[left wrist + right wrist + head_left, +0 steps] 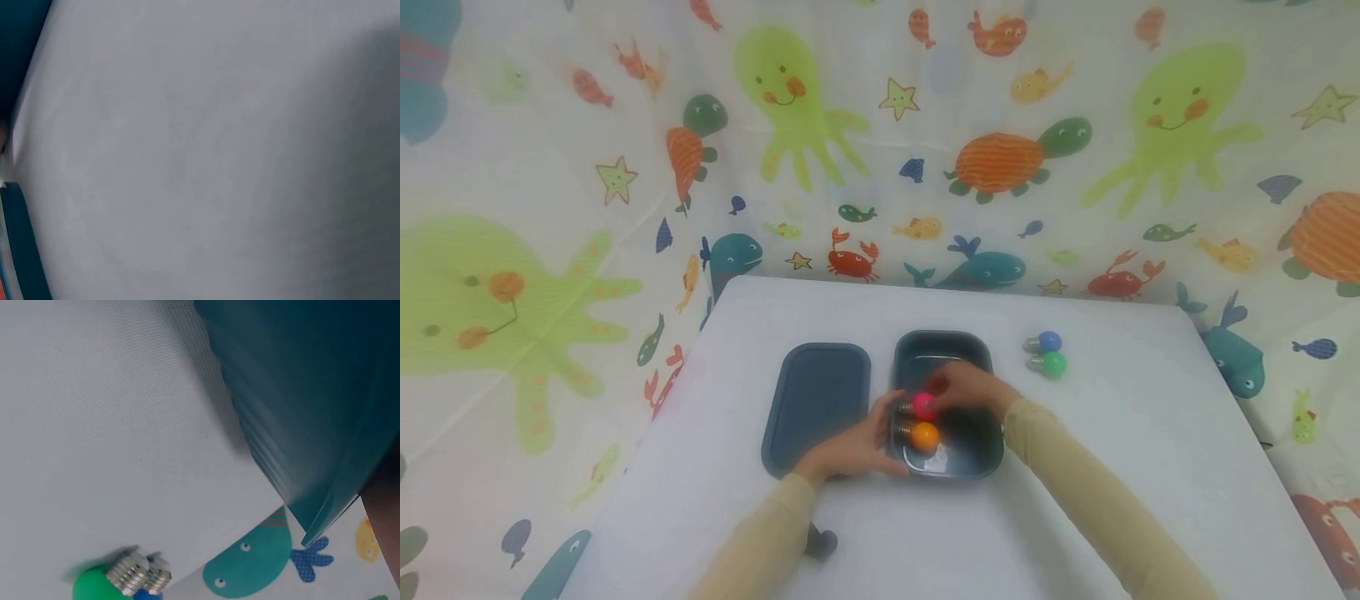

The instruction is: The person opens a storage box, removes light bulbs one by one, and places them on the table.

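Note:
A dark, rounded rectangular box (977, 454) stands uncovered on the table. Inside it, a pink light bulb (924, 406) lies beside an orange light bulb (927, 437), both with metal screw bases pointing left. My right hand (966, 387) reaches over the box and pinches the pink bulb with its fingertips. Spread along the box's left side, my left hand (850, 446) touches the wall and front corner with fingers and thumb. A flat dark lid (823, 387) lies left of the box, partly behind the left hand.
Right of the box lie a blue bulb (1049, 341) and a green bulb (1054, 364), side by side. A small dark object (823, 545) is partly hidden by the left sleeve. A curtain printed with sea animals (1000, 162) surrounds the white table (1112, 467).

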A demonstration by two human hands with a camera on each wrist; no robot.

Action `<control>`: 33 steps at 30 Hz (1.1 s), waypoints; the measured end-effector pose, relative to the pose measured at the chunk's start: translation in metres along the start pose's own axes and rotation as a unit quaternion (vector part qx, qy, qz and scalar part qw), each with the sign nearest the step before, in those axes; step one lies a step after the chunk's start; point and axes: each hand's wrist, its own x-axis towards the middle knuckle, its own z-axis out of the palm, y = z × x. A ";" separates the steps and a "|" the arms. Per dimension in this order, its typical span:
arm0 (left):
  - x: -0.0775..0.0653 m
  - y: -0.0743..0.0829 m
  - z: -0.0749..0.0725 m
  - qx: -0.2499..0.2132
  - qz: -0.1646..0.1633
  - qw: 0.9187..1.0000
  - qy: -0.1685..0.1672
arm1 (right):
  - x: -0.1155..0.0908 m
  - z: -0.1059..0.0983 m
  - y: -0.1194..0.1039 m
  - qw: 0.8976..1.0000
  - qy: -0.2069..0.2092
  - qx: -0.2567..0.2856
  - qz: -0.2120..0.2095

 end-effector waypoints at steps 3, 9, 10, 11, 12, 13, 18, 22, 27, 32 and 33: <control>0.000 0.000 0.000 0.000 -0.004 1.000 0.001 | 0.000 0.001 -0.001 1.000 -0.003 -0.003 0.007; 0.000 0.001 0.000 -0.021 -0.001 1.000 -0.004 | 0.000 0.002 0.002 1.000 -0.007 -0.013 0.008; 0.000 0.001 0.000 -0.025 0.000 1.000 -0.005 | 0.001 0.002 0.002 1.000 -0.008 -0.016 0.006; -0.001 0.001 0.000 -0.027 -0.001 1.000 -0.005 | 0.001 0.002 0.003 1.000 -0.008 -0.018 0.003; -0.001 0.002 0.000 -0.028 0.000 1.000 -0.005 | 0.001 0.002 0.004 1.000 -0.007 -0.022 0.000; -0.001 0.002 0.000 -0.031 0.001 0.999 -0.005 | 0.001 0.002 0.005 1.000 -0.005 -0.023 -0.003; 0.000 0.001 0.000 -0.040 0.012 0.999 -0.008 | -0.001 0.002 0.010 0.999 0.020 -0.022 -0.015; 0.000 0.000 0.001 -0.032 0.012 0.999 -0.007 | -0.004 -0.002 0.017 0.998 0.061 -0.010 -0.016; -0.001 0.001 0.002 -0.025 0.001 1.000 -0.002 | -0.016 -0.012 0.024 0.992 0.115 0.054 0.029; -0.002 0.003 0.004 -0.032 -0.001 0.999 0.000 | -0.031 -0.022 0.034 0.978 0.162 0.132 0.016; -0.002 0.003 0.004 -0.032 -0.001 0.999 0.000 | -0.034 -0.024 0.037 0.974 0.171 0.146 0.009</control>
